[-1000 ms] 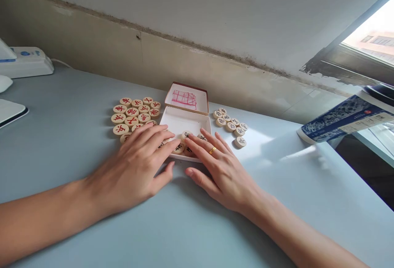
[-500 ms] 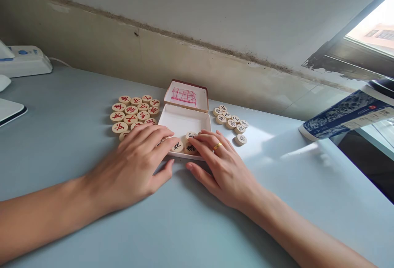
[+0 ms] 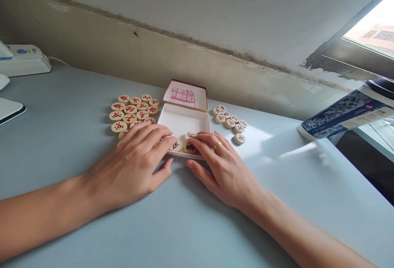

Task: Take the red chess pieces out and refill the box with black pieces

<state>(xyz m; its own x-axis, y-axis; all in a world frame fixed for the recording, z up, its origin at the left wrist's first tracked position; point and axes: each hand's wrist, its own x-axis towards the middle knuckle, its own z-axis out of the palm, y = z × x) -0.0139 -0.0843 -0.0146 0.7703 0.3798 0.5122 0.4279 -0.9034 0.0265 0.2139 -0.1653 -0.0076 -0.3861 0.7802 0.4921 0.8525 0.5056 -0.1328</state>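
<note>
A shallow white box (image 3: 184, 117) lies on the blue-grey table with several round wooden pieces marked in black, such as one piece (image 3: 190, 148), along its near side. Over the box's left near corner rests my left hand (image 3: 138, 161), fingers spread a little, fingertips on or just above a black-marked piece. My right hand (image 3: 220, 159), with a gold ring, reaches over the right near corner, its fingertips at the pieces there and its thumb apart. Red-marked pieces (image 3: 129, 119) stand in a group left of the box, partly covered by my left hand.
Behind the box is its open lid (image 3: 185, 96) with red lines inside. Several black-marked pieces (image 3: 230, 123) lie on the table to the right. A blue and white cup (image 3: 341, 114) stands at the right edge, and white devices (image 3: 27, 60) sit at the far left.
The whole view has shifted very slightly. Both hands keep almost the same place over the box, and no piece has clearly moved.
</note>
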